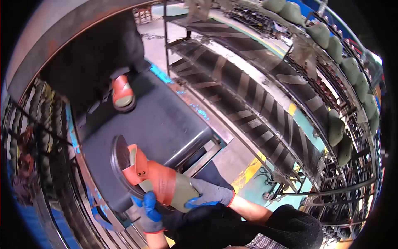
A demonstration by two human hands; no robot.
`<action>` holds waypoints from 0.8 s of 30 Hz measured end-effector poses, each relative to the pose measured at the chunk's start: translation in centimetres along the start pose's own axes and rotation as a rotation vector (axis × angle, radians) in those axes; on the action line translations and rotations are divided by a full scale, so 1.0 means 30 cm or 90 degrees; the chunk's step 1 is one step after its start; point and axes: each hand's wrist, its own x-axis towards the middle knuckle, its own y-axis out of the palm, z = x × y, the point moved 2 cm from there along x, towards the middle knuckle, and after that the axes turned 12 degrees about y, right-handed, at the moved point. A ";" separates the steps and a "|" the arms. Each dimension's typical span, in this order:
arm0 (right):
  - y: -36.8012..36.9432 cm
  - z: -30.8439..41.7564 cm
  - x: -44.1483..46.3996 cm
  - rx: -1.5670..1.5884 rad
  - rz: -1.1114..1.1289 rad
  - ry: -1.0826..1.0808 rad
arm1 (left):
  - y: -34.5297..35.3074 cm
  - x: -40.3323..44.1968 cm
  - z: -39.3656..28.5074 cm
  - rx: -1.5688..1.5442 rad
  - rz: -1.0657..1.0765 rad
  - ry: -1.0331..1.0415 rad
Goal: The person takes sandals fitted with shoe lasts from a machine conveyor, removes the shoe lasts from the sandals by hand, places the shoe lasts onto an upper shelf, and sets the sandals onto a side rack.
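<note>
Near the front end of the belt I hold an orange-red sandal (163, 182) on a grey-green shoe last (182, 193). Its dark sole (120, 155) faces left, and two small dark dots show on the strap. My left hand (148, 212), in a grey glove with blue-coated fingers, is closed on the sole side of the sandal; part of its grip is hidden. Gloved the same way, my right hand (211, 196) wraps round the bare end of the last. Farther up the belt stands a second orange-red sandal (122, 93), also on a last.
The black conveyor belt (141, 124) runs out from under a dark curtain (95, 58). Tilted rack shelves (240, 91) with dark and light strips stand to the right. Several green shoe lasts (350, 70) line the far right rack. Another loaded rack (29, 145) stands left.
</note>
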 end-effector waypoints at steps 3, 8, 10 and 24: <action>-0.023 -0.118 -0.010 0.648 0.287 0.031 | -0.046 0.193 0.026 -0.012 0.091 0.073; -0.407 0.416 0.126 0.587 0.181 -0.165 | 0.102 0.383 0.001 0.053 -0.049 0.140; -0.722 0.807 0.160 0.259 -0.167 -0.304 | 0.100 0.405 0.035 0.138 -0.054 0.152; -1.488 1.500 0.372 -0.705 -1.202 -0.207 | 0.188 0.432 -0.044 0.160 0.018 0.145</action>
